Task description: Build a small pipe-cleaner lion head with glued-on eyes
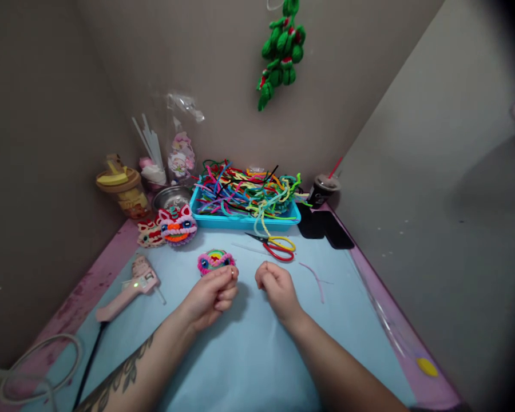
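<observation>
My left hand (217, 292) is closed in a pinch above the blue table cover, with a tiny glint at the thumb and fingertip. What it pinches, if anything, is too small to name. Across a short gap, my right hand (277, 287) is also closed, its fingers curled in and whatever they hold hidden. Just behind my left hand lies a small pink and green lion-head figure (216, 260) made of fuzzy stems, partly covered by the fingers. Scissors (278, 248) with one red and one yellow handle rest beyond my right hand, their blades slightly apart.
A blue tray (244, 222) heaped with colourful fuzzy stems stands at the back. Two more lion heads (178, 226) sit left of it. A pink glue gun (131, 292) lies at left, its cable trailing forward. Right are a lilac stem (317, 283), a black phone (333, 230) and a drink cup (323, 190).
</observation>
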A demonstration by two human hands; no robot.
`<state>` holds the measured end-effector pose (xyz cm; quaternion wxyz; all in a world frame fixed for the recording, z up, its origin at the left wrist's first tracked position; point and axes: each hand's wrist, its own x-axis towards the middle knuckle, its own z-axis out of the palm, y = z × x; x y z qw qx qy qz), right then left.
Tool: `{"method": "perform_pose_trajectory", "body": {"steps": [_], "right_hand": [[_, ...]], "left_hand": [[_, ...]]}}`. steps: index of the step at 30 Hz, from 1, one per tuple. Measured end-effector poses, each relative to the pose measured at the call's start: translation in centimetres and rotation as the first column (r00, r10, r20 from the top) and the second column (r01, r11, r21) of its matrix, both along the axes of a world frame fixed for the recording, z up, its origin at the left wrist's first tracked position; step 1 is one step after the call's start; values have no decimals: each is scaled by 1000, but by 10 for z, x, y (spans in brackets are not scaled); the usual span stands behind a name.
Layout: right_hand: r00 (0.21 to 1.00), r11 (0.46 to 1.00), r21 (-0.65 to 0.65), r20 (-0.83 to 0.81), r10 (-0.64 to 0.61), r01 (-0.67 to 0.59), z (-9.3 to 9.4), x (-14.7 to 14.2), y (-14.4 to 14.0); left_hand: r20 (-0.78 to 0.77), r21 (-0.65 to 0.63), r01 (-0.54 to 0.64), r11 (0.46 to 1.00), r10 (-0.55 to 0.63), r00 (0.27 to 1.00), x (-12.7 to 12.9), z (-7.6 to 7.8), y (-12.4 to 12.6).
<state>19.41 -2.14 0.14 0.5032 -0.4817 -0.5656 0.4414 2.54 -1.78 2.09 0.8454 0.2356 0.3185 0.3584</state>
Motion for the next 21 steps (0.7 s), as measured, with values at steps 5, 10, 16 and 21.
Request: {"method": "perform_pose_trajectory", "body": {"steps": [5,10,16,21], "right_hand": [[983,984,4,-44,-177,178,0,-3,10],[994,989,108,16,-107,105,6,-5,2],[986,972,235,165,-24,-16,16,-9,-7],[974,962,271,227,-19,-44,15,-8,-7]], "left_hand": [[-32,46,17,999,-16,999,1,-3,1],[-143,138,45,989,-25,989,4,-5,-1],[-316,215,66,974,6,949,8,-3,-4],[-374,232,73,970,19,927,9,-5,-4]]}}
